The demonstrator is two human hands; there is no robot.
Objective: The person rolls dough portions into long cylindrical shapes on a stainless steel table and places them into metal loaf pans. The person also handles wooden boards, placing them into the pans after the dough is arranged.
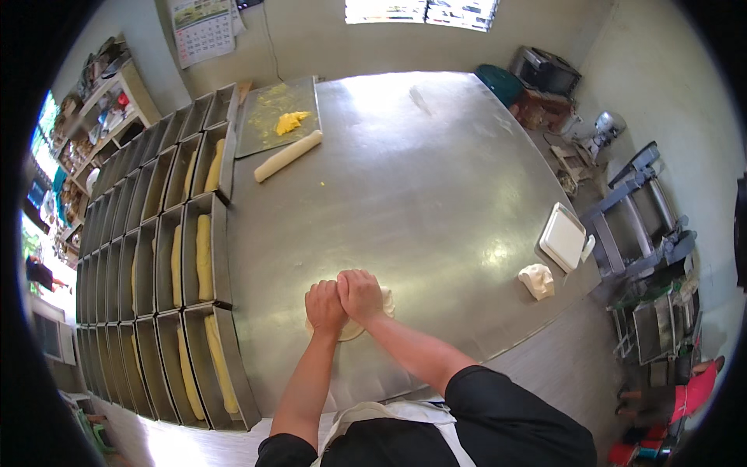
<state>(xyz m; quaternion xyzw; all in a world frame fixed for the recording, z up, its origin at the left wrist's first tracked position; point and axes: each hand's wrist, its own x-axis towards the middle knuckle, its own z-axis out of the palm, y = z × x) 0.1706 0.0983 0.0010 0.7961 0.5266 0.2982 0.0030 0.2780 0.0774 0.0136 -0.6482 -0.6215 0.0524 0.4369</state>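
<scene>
My left hand (325, 306) and my right hand (360, 295) lie side by side, touching, on a pale piece of dough (352, 331) on the metal tabletop. The fingers of both are curled over it; how far they close is hidden. A smaller dough lump (536, 281) sits to the right, near a white scale (563, 236). A pale rolled log (288, 156), probably dough, lies at the upper left, beside a flat board (274, 105) smeared with yellow paste (291, 122).
Rows of metal loaf pans (223, 315) line the left side, several holding yellow dough strips (203, 257). Metal equipment with rollers (639, 225) stands by the right wall. A person in red (694, 392) is at the lower right. Shelves (111, 102) stand at the upper left.
</scene>
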